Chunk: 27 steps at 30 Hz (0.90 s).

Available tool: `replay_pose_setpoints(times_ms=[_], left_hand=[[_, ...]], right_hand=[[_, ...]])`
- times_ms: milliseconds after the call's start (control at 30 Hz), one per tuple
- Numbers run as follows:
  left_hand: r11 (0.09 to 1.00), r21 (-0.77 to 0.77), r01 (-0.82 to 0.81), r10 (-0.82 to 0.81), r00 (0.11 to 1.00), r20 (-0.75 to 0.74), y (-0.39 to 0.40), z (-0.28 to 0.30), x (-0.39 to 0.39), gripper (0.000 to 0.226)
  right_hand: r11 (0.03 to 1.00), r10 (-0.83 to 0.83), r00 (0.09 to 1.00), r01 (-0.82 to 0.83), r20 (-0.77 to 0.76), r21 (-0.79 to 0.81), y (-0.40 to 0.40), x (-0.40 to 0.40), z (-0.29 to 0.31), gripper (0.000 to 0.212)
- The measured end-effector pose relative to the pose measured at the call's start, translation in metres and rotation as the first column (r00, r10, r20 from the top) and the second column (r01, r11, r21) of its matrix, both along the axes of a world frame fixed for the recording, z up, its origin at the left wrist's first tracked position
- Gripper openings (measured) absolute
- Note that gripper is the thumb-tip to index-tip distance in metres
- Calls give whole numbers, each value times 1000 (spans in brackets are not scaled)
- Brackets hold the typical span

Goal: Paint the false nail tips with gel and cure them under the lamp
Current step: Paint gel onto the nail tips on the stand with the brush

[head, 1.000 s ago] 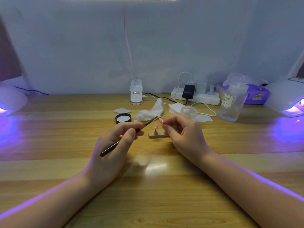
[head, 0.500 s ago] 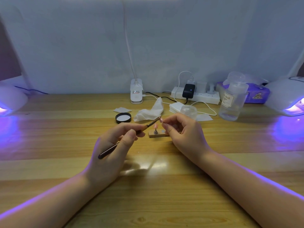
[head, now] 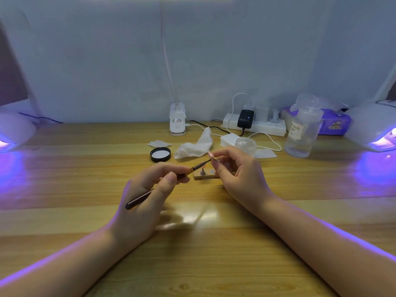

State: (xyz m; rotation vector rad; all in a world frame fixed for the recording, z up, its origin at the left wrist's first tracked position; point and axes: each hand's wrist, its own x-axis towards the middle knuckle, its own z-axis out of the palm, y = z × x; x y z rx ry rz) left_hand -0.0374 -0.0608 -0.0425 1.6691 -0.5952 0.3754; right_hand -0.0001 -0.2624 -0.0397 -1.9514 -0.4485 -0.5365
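My left hand [head: 150, 194] grips a thin dark gel brush [head: 141, 198], its bristle end pointing up and right. The brush tip touches a small pink false nail tip [head: 210, 154] that my right hand [head: 237, 172] pinches between thumb and forefinger, just above a small wooden stand [head: 204, 175] with a metal holder peg on it. A clear open gel jar [head: 245, 145] sits behind my right hand, and its black lid [head: 160, 154] lies to the left. White curing lamps glow violet at the far left [head: 15, 133] and far right [head: 372, 129].
A crumpled white wipe [head: 192, 147] and flat white pads [head: 159, 143] lie behind the stand. A clear pump bottle [head: 302, 133], a purple tissue pack [head: 334, 123], a power strip [head: 255, 125] with cables and a desk-light clamp [head: 177, 121] line the wall.
The brush tip has moved right and now meets the pink nail tip. My right hand has shifted slightly; the view has tilted a little.
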Motion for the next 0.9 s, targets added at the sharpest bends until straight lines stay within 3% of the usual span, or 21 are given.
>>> replay_pose_setpoints(times_ms=[400,600,767,900], left_hand=[[993,-84,-85,87,996,20,-1,-2,6,27],[995,-72,-65,67,998,15,-2,-4,8,25],[997,-44,-69,70,998,5,-2,-5,8,26],[996,-50,-74,74,997,-11,-2,-5,8,26]], right_hand=[[999,-45,999,45,-25,-1,0,3,-2,10],[972,-130,991,132,22,-197,-1,8,-2,8],[920,-270,961,243,-50,-309,-2,14,-4,12],[861,-308,948,240,-84,-449,-1,16,-4,22]])
